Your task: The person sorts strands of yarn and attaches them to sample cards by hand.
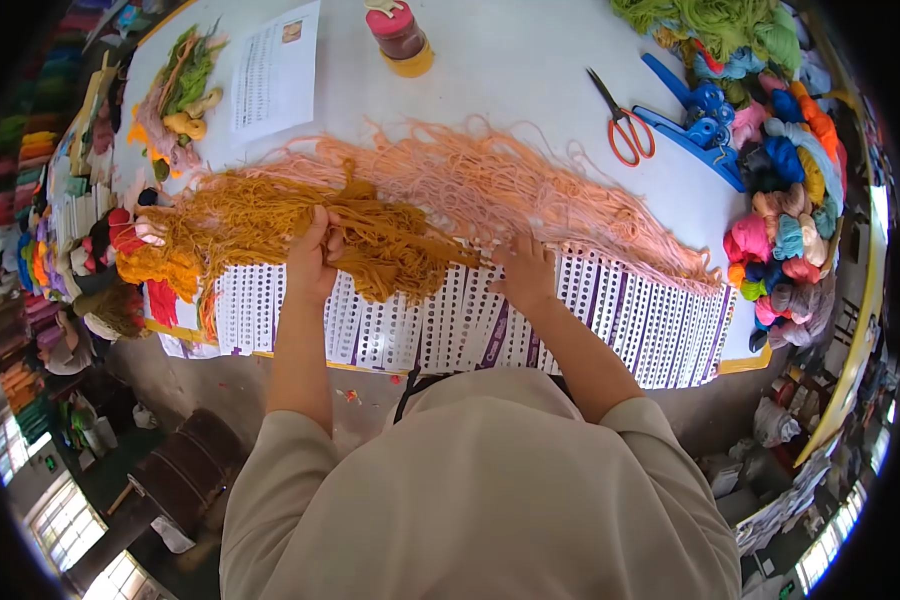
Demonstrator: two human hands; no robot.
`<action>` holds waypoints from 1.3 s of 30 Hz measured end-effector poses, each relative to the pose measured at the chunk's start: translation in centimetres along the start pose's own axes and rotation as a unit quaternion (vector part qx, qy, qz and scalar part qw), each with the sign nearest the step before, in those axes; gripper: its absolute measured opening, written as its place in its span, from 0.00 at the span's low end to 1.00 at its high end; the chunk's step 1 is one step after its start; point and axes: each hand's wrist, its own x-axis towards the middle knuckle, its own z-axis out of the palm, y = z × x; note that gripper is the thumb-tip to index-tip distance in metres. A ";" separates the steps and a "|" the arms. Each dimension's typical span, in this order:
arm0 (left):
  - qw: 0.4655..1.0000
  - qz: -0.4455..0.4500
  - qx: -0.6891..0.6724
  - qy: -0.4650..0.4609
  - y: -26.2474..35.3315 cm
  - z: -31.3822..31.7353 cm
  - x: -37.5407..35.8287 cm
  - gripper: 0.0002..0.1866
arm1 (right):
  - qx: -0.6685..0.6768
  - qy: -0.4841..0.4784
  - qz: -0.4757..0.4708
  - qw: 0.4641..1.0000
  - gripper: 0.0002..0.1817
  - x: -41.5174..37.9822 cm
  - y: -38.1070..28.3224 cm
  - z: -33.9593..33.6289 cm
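Mustard-brown yarn (240,215) lies in a loose heap over the left half of a row of white punched cards (370,335). My left hand (315,255) is closed round part of this yarn. A thin strand bundle stretches right from the heap to my right hand (525,272), whose fingers are bent over the cards' top ends; what lies between its fingertips is too small to make out. Peach-pink yarn (530,180) spreads in a long band behind both hands and runs down to the right over the cards.
Red-handled scissors (630,138) and a blue tool (705,130) lie at the back right. Colourful yarn balls (790,230) line the right edge. A lidded jar (402,45) and a printed sheet (273,75) are at the back, with green and pink yarn (175,105) at left.
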 end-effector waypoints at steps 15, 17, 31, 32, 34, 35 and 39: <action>0.995 0.037 -0.048 -0.083 0.0 -1.0 -1.4 0.12 | 0.011 -0.024 0.027 0.999 0.29 0.0 -0.3 -0.6; 0.995 0.058 0.009 -0.085 0.5 -1.0 -1.5 0.10 | 0.013 -0.021 0.023 0.999 0.28 0.1 -0.3 -0.6; 0.967 -0.051 0.242 -0.053 4.5 2.0 -3.5 0.20 | 0.064 -0.004 0.020 0.998 0.25 -0.5 0.2 0.0; 0.979 -0.090 0.170 -0.073 2.6 3.6 -4.3 0.20 | 0.084 0.002 0.015 0.996 0.23 -0.7 0.2 0.0; 0.982 -0.119 0.034 -0.145 -0.5 6.2 -5.4 0.21 | 0.142 0.062 -0.006 0.988 0.21 -1.0 -0.7 -1.7; 0.974 -0.107 -0.029 -0.197 -1.6 7.2 -5.7 0.21 | 0.199 0.118 -0.025 0.972 0.18 -1.0 -1.2 -3.0; 0.963 -0.093 -0.100 -0.232 -3.8 9.9 -6.2 0.27 | 0.536 0.139 -0.009 0.833 0.07 -1.5 -4.6 -7.9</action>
